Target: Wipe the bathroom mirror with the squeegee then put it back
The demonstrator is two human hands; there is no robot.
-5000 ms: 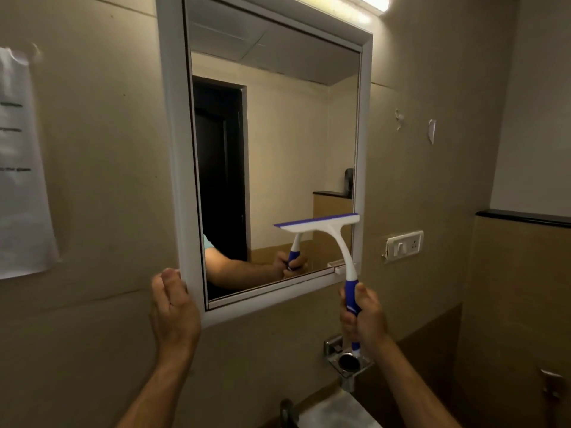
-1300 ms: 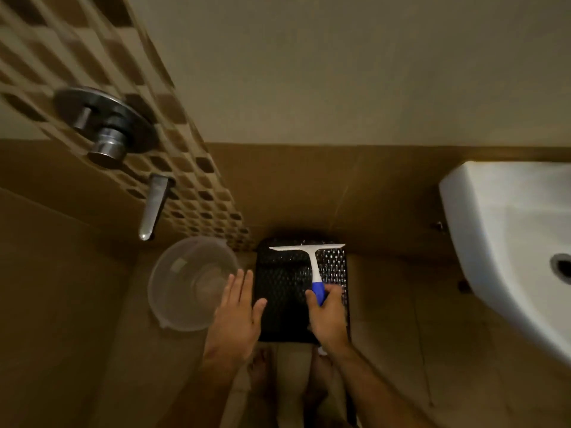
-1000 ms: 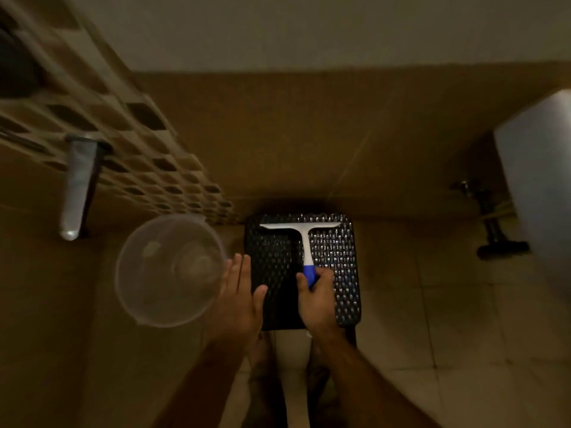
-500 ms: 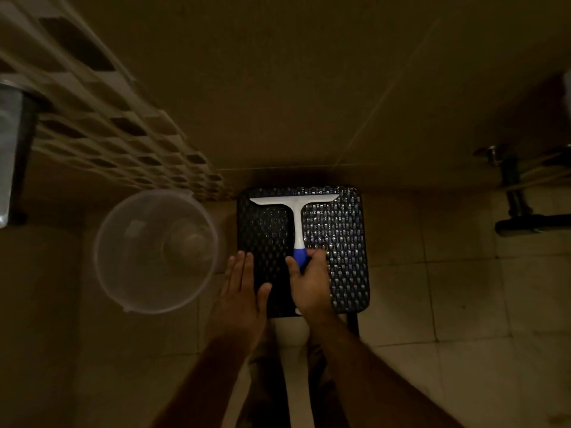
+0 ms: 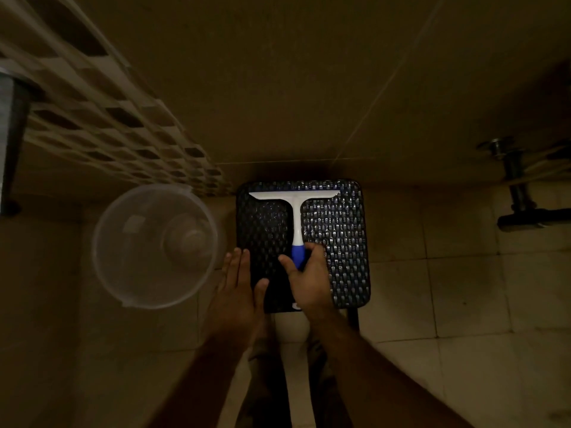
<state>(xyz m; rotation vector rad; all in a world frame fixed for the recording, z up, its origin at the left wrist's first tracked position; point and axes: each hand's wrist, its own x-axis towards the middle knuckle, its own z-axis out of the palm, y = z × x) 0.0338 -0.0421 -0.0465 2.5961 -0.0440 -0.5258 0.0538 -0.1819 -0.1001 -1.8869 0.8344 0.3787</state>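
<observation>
1. Right hand [image 5: 309, 279] is over the blue grip of the squeegee [image 5: 296, 211], thumb to the left of the grip, fingers spread loosely over and to the right of it. Fingers look relaxed rather than wrapped; in this dim light I cannot tell if there is still real contact or a grip.
2. Left hand [image 5: 238, 291] is flat and empty, fingers straight and together, thumb out to the right. It sits at the near-left edge of the stool [image 5: 340, 242], palm down, overlapping the stool's left rim.
3. Squeegee lies flat on the stool top, T-shaped: white blade bar runs left-right along the far edge of the seat, white neck runs toward the camera, blue handle end goes under the right hand. A small bit of the handle tip shows at the near edge of the seat, below the wrist.
4. Stool is dark, woven-textured, roughly square with rounded corners, standing on the tiled floor [image 5: 463, 304] against the wall. One leg shows at its near-right corner.
5. Clear plastic bucket [image 5: 154, 245] stands on the floor just left of the stool, close to the left hand but apart from it.
6. Mosaic tile band [image 5: 108, 118] runs diagonally on the left wall, above the bucket.
7. Dark plumbing fitting [image 5: 519, 196] at far right, well apart from the stool.
8. The person's legs and feet are visible below the forearms, close to the stool.
</observation>
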